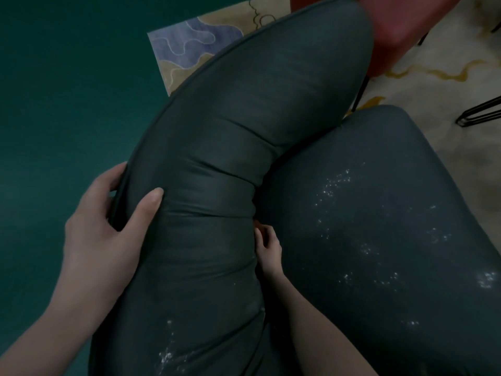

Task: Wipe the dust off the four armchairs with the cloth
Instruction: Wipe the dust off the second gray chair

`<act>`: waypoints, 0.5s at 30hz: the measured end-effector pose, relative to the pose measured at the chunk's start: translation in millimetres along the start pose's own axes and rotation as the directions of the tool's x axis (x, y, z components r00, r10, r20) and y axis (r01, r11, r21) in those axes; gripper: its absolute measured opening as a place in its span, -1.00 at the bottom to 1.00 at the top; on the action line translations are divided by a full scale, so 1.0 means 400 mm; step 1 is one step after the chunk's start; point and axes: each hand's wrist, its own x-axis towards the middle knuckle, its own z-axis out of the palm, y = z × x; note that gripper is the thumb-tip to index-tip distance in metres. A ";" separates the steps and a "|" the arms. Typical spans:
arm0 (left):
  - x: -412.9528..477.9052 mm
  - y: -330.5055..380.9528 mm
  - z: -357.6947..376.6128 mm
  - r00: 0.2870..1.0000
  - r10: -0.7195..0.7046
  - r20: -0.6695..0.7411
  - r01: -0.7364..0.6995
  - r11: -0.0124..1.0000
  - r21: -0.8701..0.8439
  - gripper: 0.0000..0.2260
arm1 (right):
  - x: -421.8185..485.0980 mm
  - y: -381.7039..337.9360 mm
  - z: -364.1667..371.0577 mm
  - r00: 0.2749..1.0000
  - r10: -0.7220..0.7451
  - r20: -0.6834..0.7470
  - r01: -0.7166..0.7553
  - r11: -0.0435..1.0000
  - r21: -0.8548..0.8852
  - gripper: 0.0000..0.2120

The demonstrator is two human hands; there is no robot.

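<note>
Dim, soft light leaves a faint sheen on the dark armchair (244,131); the red chair (401,28) beyond it is blurred, and the picture's edges bow outward.

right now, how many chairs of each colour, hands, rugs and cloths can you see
dark armchair: 1
red chair: 1
hands: 2, left hand gripping the dark armchair's back edge, right hand at the crease beside the seat
rug: 1
cloth: 0 in view
total: 5
</note>
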 end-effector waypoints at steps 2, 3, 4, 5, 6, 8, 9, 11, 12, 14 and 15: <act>-0.001 0.003 0.001 1.000 0.001 0.004 -0.001 1.000 0.001 -0.49 | -0.001 0.032 0.000 1.000 0.000 0.021 0.001 0.999 -0.051 -0.87; -0.003 0.006 0.000 1.000 -0.002 0.006 0.002 1.000 0.003 -0.47 | -0.002 0.045 0.001 1.000 -0.003 0.030 0.006 0.997 -0.071 -0.84; -0.005 0.008 0.001 1.000 -0.005 0.007 0.005 1.000 0.002 -0.46 | 0.001 0.056 0.000 0.999 -0.010 0.035 0.013 0.996 -0.086 -0.83; -0.005 0.010 0.001 1.000 -0.009 0.006 0.009 1.000 0.001 -0.45 | 0.002 0.059 0.001 0.999 -0.009 0.038 0.013 0.996 -0.091 -0.82; -0.005 0.010 0.001 1.000 -0.008 0.003 0.008 1.000 0.001 -0.45 | 0.005 0.058 0.005 0.999 -0.004 0.038 0.007 0.996 -0.085 -0.82; -0.005 0.011 0.000 1.000 0.003 0.003 -0.003 1.000 0.002 -0.45 | 0.006 0.046 0.013 0.998 0.051 0.034 -0.050 0.998 -0.033 -0.87; -0.006 0.011 0.000 1.000 0.007 0.007 -0.007 1.000 0.002 -0.47 | 0.005 0.042 0.017 0.995 0.093 0.034 -0.093 0.996 0.009 -0.89; -0.006 0.013 0.001 1.000 0.006 0.007 -0.006 1.000 0.004 -0.54 | 0.003 0.035 0.024 0.989 0.142 0.039 -0.144 0.987 0.071 -0.86; -0.004 0.015 0.001 1.000 0.002 0.005 -0.002 1.000 0.006 -0.57 | 0.004 0.036 0.026 0.988 0.150 0.045 -0.154 0.984 0.090 -0.81; -0.003 0.016 0.001 1.000 0.004 0.002 -0.004 1.000 0.012 -0.62 | -0.004 0.024 0.022 0.986 0.157 0.054 -0.162 0.980 0.116 -0.78; -0.002 0.017 0.003 1.000 0.004 0.000 -0.004 1.000 0.010 -0.63 | -0.015 0.003 0.017 0.987 0.149 0.054 -0.155 0.980 0.128 -0.82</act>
